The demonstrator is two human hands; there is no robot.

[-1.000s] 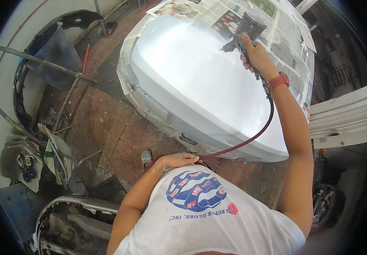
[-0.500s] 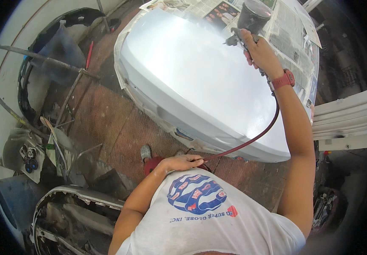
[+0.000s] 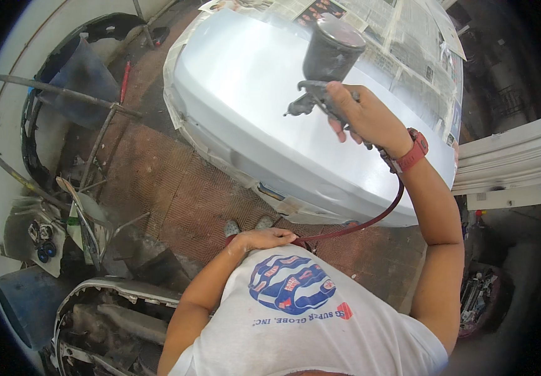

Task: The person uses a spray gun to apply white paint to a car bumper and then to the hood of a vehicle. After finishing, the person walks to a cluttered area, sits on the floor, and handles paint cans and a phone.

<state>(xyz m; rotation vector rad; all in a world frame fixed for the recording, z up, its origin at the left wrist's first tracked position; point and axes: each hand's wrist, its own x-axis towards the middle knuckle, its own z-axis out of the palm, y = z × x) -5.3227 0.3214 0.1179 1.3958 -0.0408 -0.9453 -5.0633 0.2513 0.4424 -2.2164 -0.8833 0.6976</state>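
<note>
My right hand [image 3: 367, 116] is wrapped round the handle of a spray gun [image 3: 311, 100], whose nozzle points left. A dark paint cup [image 3: 333, 47] sits on top of the gun. Below it lies a glossy silver-white car panel [image 3: 251, 88], with the gun held above its surface. From the gun's handle a dark red air hose [image 3: 370, 220] curves down and across to my waist. There my left hand [image 3: 267, 238] is closed round the hose, close against my shirt.
Newspaper masking [image 3: 408, 50] covers the area behind the panel. At left stand a metal pipe frame [image 3: 63, 91], a black bumper [image 3: 32, 138] and a blue drum [image 3: 26, 307]. A stripped car part [image 3: 120, 319] lies at lower left. White folded sheeting [image 3: 502, 160] hangs at right.
My right hand has brought the spray gun nearer to me and leftward, toward the panel's near edge. The hose bends lower. My left hand has stayed at my waist.
</note>
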